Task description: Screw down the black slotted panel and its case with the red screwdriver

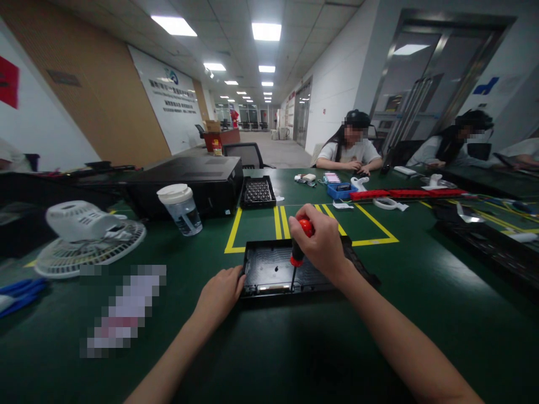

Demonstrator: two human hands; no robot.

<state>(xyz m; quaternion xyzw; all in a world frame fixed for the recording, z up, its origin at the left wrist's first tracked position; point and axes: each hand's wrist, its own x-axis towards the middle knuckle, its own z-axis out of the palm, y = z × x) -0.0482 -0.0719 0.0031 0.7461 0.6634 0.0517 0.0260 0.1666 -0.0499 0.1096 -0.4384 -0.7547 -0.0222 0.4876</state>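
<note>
A shallow black plastic casing (269, 264) lies on the green table in front of me, its inside facing up. My right hand (318, 235) is wrapped round the handle of a red and black screwdriver (297, 253). The screwdriver stands nearly upright, its tip down at the casing's near edge; whether it sits in a screw is too small to tell. A small dark spot or part shows on the casing floor. My left hand (222, 292) grips the casing's left near corner, fingers closed along its side.
Left stand a white fan (84, 230), a lidded plastic cup (181, 209) and blue-handled scissors (23, 294). Behind are a large black case (185, 179), a black tray (257, 192) and a blue bin (340, 191). A person (350, 146) sits across the table; another sits further right.
</note>
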